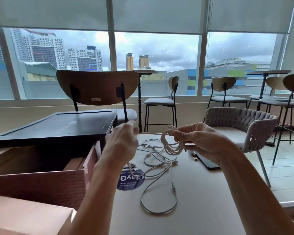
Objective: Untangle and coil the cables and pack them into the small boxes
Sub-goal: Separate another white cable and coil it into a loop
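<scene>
At the left of the table (pixel 210 209), shows no cable yet in the brown box (pixel 41 182) or the pale box (pixel 24 216) nearer. Midway, above the table, pinches, as far as blur allows, the taut free strand of a white cable (pixel 171 141) in the left hand (pixel 122 141), its wound loops gripped in the curled right hand (pixel 199 141). Leaves, by the look of it, one coil nearly wound, the tangled loose cables (pixel 157 161) and grey cable (pixel 159 212) below yet to be sorted, and nothing packed.
</scene>
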Demonstrator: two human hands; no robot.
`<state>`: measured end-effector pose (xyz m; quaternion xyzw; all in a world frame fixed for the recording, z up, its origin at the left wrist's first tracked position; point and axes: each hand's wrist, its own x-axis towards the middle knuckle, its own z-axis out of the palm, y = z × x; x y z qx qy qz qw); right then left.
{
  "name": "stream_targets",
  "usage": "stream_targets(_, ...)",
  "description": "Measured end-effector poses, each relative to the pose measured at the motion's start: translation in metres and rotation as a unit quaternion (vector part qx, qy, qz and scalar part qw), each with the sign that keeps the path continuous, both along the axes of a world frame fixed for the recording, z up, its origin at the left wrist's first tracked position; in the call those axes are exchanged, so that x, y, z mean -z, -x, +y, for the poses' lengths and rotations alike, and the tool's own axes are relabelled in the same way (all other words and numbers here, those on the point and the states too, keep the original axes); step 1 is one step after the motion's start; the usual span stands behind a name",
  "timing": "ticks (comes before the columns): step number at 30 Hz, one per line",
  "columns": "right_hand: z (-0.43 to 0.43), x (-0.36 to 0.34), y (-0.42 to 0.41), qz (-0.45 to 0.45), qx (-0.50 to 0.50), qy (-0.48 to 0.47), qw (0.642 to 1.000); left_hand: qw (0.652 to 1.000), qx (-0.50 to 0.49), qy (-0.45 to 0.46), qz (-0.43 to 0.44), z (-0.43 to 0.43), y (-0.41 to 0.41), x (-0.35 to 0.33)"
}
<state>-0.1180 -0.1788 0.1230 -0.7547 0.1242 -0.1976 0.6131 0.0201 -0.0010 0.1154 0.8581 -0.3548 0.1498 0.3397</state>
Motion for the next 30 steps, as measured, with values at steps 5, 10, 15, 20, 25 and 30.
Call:
stream_targets(5, 0.009, 0.005, -0.007, -0.040, -0.048, -0.079, 0.995, 0.975, 0.205, 0.072, 0.041, -0.019, 0.016, 0.006)
stream_targets(10, 0.014, 0.006, -0.013, -0.081, -0.061, -0.111, 0.989, 0.947, 0.236, 0.187, 0.113, -0.023, 0.008, 0.015)
stream_targets(15, 0.018, 0.009, -0.018, -0.109, -0.063, -0.160, 0.979, 0.964, 0.194, 0.169, 0.067, -0.025, 0.005, 0.018)
stream_targets(20, 0.027, 0.010, -0.026, -0.130, -0.111, -0.216, 0.961, 0.975, 0.116, 0.181, -0.057, -0.023, 0.014, 0.013)
stream_targets(25, 0.035, 0.013, -0.033, -0.138, -0.134, -0.252, 0.948, 0.976, 0.132, 0.155, -0.073, -0.021, 0.018, 0.013)
stream_targets(30, 0.035, 0.011, -0.033, -0.141, -0.158, -0.256, 0.943, 0.968, 0.171, 0.169, -0.075, -0.019, 0.016, 0.011)
